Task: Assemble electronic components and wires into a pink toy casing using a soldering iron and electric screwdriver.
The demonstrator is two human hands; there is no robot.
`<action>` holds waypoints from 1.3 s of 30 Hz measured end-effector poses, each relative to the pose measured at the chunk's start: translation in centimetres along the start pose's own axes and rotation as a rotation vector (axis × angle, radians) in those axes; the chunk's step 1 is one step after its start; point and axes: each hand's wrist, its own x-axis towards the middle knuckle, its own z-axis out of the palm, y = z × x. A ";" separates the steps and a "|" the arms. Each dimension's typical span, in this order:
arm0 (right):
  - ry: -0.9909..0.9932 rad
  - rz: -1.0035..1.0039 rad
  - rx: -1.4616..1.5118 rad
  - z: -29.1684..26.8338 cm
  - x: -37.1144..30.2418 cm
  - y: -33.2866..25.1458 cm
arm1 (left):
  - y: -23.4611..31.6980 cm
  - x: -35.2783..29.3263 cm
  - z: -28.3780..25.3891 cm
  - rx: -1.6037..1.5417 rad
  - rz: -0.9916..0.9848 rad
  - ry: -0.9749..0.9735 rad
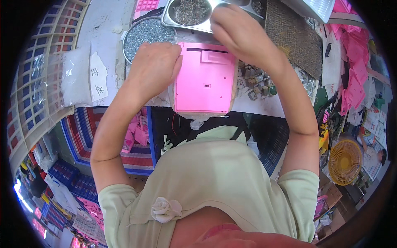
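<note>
A flat pink plastic housing (201, 89) lies in front of me on a pad at the table edge. It has a dark slot along its far end, a raised rectangle and a small hole in the middle. My left hand (156, 64) is closed at the housing's far left edge, beside a round tray (125, 40) of small silvery metal parts. Its fingertips are hidden. Over the housing's far right corner, my right hand (231, 29) is curled closed against the near rim of a metal tray (194, 28) with small screws in its hollows. What its fingers hold cannot be seen.
Small metal blocks (256, 82) lie heaped right of the housing, near a brown textured mat (291, 37). Left are a clear plastic bag (77, 78) and a white basket (39, 87). Pink parts (353, 66) hang at right. Below the table stands a blue-edged crate (78, 144).
</note>
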 end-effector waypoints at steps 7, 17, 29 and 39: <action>-0.081 0.115 0.067 -0.2 -6.1 1.1 | 0.4 1.8 -1.6 0.098 -0.076 -0.277; -0.104 -0.035 -0.029 0.1 -4.7 1.5 | -3.0 0.4 -1.8 -0.335 -0.148 -0.222; -0.125 -0.281 -0.205 11.0 10.7 -1.3 | -7.9 -2.7 0.2 0.058 -0.301 0.109; -0.255 -0.198 -0.176 10.1 13.7 -2.5 | -8.3 -3.0 0.0 -0.143 -0.391 0.313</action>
